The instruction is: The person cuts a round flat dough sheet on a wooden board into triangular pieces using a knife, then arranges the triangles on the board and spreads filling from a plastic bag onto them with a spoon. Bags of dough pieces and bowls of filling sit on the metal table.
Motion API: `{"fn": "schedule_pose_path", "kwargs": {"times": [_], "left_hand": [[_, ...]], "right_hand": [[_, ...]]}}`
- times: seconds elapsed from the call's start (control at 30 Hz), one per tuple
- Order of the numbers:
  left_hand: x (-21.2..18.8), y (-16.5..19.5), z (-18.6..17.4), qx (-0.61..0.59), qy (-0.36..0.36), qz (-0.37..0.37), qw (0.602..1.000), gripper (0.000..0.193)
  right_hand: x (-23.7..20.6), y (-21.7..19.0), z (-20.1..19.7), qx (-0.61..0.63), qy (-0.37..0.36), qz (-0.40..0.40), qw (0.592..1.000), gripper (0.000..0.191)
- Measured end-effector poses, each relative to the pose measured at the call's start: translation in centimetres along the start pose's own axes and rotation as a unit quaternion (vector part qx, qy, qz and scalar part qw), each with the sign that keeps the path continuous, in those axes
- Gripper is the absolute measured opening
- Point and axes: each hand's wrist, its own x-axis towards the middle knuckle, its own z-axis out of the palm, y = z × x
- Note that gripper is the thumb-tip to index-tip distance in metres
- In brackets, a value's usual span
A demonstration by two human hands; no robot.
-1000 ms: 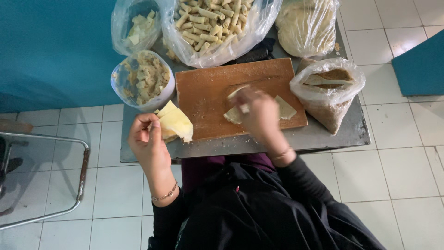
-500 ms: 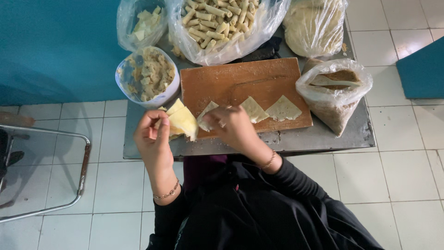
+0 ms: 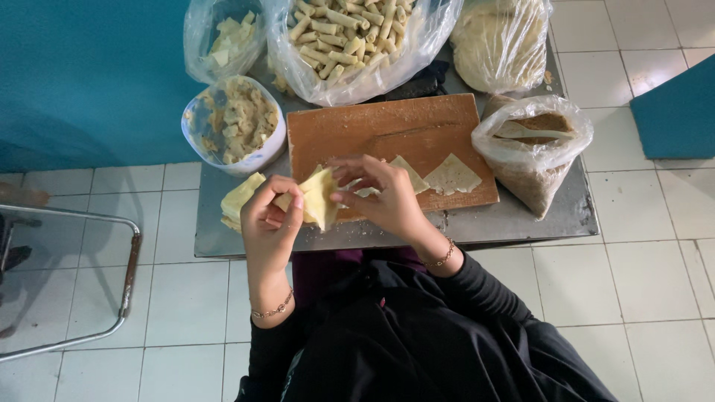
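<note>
My left hand (image 3: pixel 269 219) grips a stack of thin pale-yellow wrapper sheets (image 3: pixel 319 195) just above the near edge of the small metal table (image 3: pixel 521 222). My right hand (image 3: pixel 380 195) pinches the top sheet of that stack at its right side. Two triangular wrappers (image 3: pixel 451 176) lie flat on the brown wooden cutting board (image 3: pixel 387 130) just beyond my right hand. More of the yellow stack (image 3: pixel 237 199) shows left of my left hand.
A white bowl of chunky filling (image 3: pixel 235 120) stands left of the board. Behind are a clear bag of rolled pieces (image 3: pixel 350 33), a smaller bag of pale pieces (image 3: pixel 227 37) and a bag of dough-like sheets (image 3: pixel 499 45). A bag of brown crumbs with a spoon (image 3: pixel 532 141) sits right. A metal frame (image 3: pixel 89 283) stands on the tiled floor.
My right hand left the wrappers on the board and came across to the stack in my left hand, where it now pinches the top sheet.
</note>
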Motion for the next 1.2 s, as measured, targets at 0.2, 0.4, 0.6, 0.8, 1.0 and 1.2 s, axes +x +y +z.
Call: {"fn": "schedule_pose_path", "kwargs": {"times": [0.2,0.4,0.6,0.8,1.0,1.2], "left_hand": [[0.0,0.2,-0.1,0.019,0.012,0.018,1.0,0.007],[0.4,0.1,-0.6,0.122,0.105,-0.002,0.987,0.01],[0.7,0.0,-0.2,0.142,0.136,-0.001,0.981,0.011],[0.7,0.2,0.4,0.155,0.122,0.012,0.98,0.011],[0.6,-0.5,0.6,0.088,0.054,-0.002,0.995,0.008],[0.4,-2.0,1.3,0.009,-0.007,0.001,1.0,0.012]], "right_hand": [[0.3,0.3,-0.3,0.132,-0.053,0.071,0.987,0.039],[0.6,-0.3,-3.2,0.102,-0.086,0.05,0.99,0.037],[5.8,2.7,-9.5,-0.234,-0.119,-0.071,0.962,0.046],[7.2,5.1,-13.2,-0.308,-0.082,-0.006,0.948,0.051],[6.7,4.4,-14.0,-0.399,-0.028,0.003,0.917,0.051],[5.2,2.7,-12.6,-0.466,0.034,-0.069,0.882,0.046]]}}
